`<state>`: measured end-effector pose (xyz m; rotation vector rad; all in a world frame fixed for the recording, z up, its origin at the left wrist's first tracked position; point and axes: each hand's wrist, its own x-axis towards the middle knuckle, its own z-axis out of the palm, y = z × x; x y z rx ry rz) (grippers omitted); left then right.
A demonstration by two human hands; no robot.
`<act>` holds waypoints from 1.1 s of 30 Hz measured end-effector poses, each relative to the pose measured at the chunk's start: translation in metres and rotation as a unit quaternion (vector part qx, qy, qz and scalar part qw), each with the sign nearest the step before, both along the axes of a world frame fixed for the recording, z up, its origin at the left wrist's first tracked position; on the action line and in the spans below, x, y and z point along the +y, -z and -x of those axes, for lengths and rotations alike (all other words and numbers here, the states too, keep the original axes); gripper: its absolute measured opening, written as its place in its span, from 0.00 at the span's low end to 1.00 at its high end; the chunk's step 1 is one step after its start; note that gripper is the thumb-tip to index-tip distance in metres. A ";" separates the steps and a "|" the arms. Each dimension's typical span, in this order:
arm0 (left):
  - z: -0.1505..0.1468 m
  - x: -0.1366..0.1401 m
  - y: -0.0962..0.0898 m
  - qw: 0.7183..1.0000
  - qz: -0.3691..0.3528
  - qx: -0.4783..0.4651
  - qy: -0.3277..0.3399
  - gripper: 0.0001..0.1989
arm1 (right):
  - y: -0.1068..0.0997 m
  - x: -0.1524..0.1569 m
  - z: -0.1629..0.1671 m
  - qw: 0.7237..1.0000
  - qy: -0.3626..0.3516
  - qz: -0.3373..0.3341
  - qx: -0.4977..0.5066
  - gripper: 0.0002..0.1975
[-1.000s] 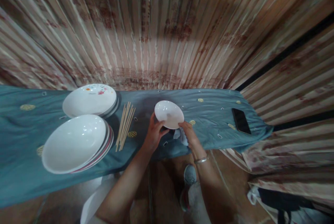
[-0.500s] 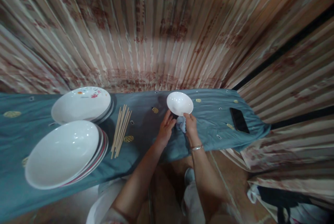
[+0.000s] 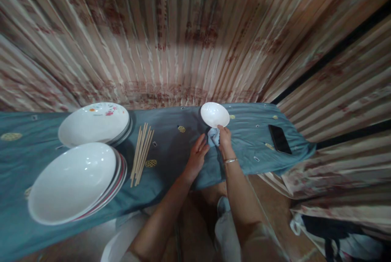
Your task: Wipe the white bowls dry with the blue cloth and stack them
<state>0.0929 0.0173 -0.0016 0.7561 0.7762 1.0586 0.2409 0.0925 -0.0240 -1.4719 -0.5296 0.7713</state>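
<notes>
A small white bowl (image 3: 214, 113) is tilted at the back of the cloth-covered table, its hollow facing me. My right hand (image 3: 225, 139) grips the near rim of this bowl, fingers closed. Below the rim hangs a crumpled pale blue cloth (image 3: 213, 136), against the fingers of that same hand. My left hand (image 3: 196, 157) is off the bowl, just left of the cloth. Its fingers are stretched out and hold nothing; whether a fingertip touches the cloth I cannot tell.
Two stacks of plates or shallow bowls stand at the left, a flowered stack (image 3: 91, 127) behind a plain white one (image 3: 71, 182). Several chopsticks (image 3: 142, 154) lie beside them. A black phone (image 3: 279, 139) rests at the right end. Behind the table (image 3: 171, 144) hangs a pleated curtain (image 3: 183, 42).
The bowl has moved slightly back and to the right with my right hand. My left hand has let go of its rim, and more of the cloth shows.
</notes>
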 end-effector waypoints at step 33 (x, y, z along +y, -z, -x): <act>0.270 -0.063 -0.089 0.749 -0.273 0.472 -0.377 0.34 | -0.089 -0.125 0.228 0.783 -0.513 -0.094 -0.339 0.32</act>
